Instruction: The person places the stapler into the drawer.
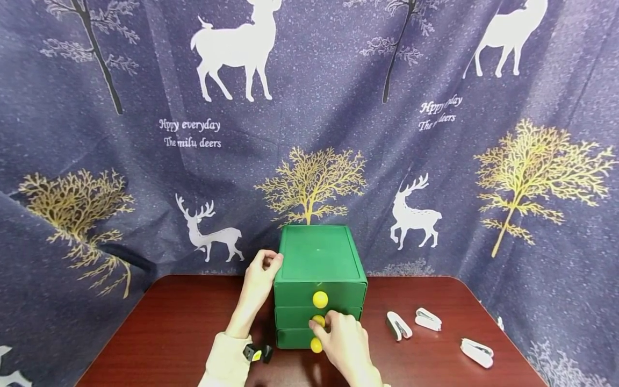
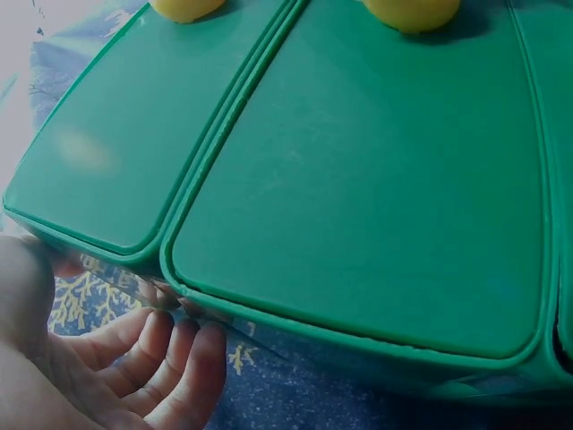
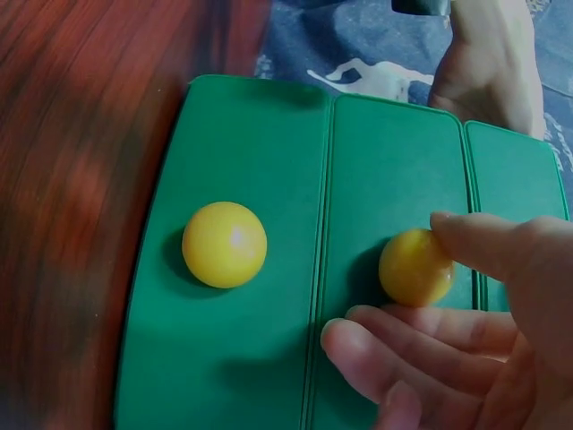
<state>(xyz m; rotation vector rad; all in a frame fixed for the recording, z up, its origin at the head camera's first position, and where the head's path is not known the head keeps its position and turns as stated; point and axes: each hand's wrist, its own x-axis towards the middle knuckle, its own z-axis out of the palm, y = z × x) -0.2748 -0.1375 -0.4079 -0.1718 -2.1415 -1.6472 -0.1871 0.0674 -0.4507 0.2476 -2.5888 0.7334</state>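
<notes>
A green drawer cabinet [image 1: 316,252] with three stacked drawers stands on the table. Each drawer front has a round yellow knob. My right hand [image 1: 345,344] is at the middle knob [image 1: 318,321]; in the right wrist view its thumb and fingers pinch that knob [image 3: 417,269] from opposite sides. Above it is the top knob [image 1: 320,299], below it the bottom knob [image 1: 316,345]. At the cabinet's left side, my left hand [image 1: 260,275] rests by the upper edge. Its loosely bent fingers [image 2: 192,381] lie against the side wall in the left wrist view.
Three white staplers lie on the dark red table [image 1: 193,322] right of the cabinet: one close by [image 1: 398,325], a second stapler [image 1: 427,319] behind it, and a third stapler [image 1: 477,352] farther right. A patterned blue cloth [image 1: 314,107] hangs behind the table.
</notes>
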